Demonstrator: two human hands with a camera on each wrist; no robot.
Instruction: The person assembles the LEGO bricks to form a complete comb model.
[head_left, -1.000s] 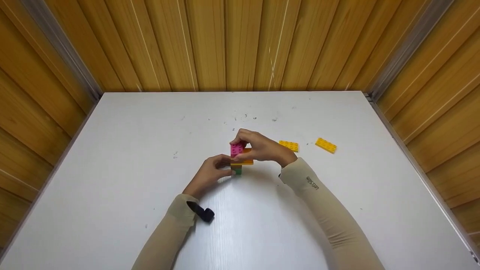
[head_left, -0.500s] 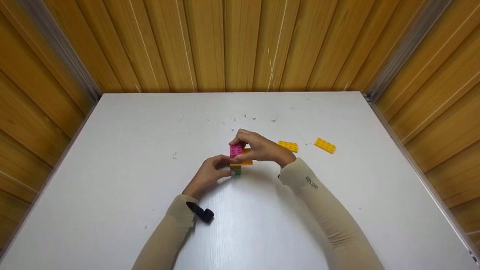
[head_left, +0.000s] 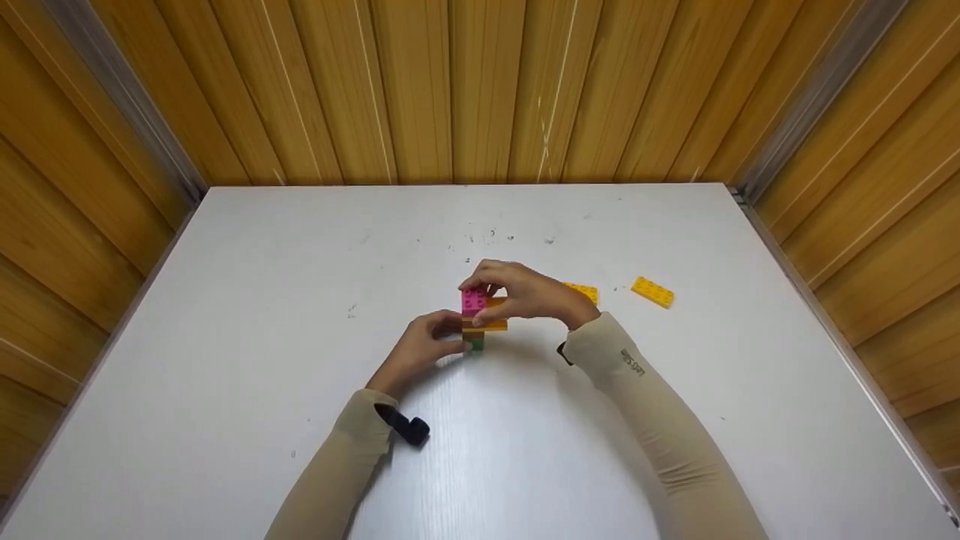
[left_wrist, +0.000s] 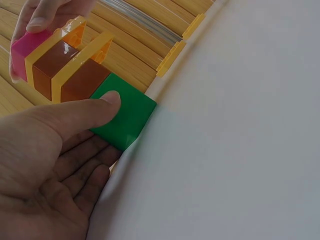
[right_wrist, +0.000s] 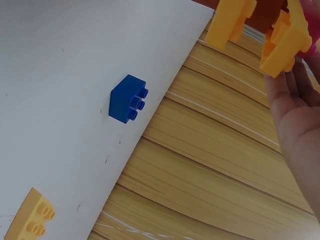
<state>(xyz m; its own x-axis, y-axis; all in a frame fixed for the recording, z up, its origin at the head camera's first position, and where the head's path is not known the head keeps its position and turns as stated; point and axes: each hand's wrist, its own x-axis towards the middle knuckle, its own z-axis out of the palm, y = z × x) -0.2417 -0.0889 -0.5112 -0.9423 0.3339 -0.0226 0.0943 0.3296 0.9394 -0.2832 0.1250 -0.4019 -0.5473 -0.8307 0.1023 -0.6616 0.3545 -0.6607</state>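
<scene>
An upright stack of toy building bricks stands in the middle of the table. Its bottom is a green brick [left_wrist: 131,111]; above come a brown brick [left_wrist: 82,81], a yellow plate [left_wrist: 80,59], another brown brick [left_wrist: 51,61], a second yellow plate [left_wrist: 39,54] and a pink brick [head_left: 473,301] on top. Both plates jut out to the right. My left hand [head_left: 420,346] grips the green brick, thumb flat on its near face. From above, my right hand [head_left: 529,291] pinches the pink brick between thumb and fingers. Its far fingers are partly hidden in the head view.
Two loose yellow plates lie to the right on the white table [head_left: 300,300]: one partly behind the right wrist [head_left: 585,291], another farther right [head_left: 652,292]. A blue brick [right_wrist: 127,99] shows only in the right wrist view. Wood-panelled walls [head_left: 480,90] border the table.
My right wrist has shifted slightly right and its thumb a little lower on the stack, covering more of the nearer loose yellow plate. The left hand and the stack look still.
</scene>
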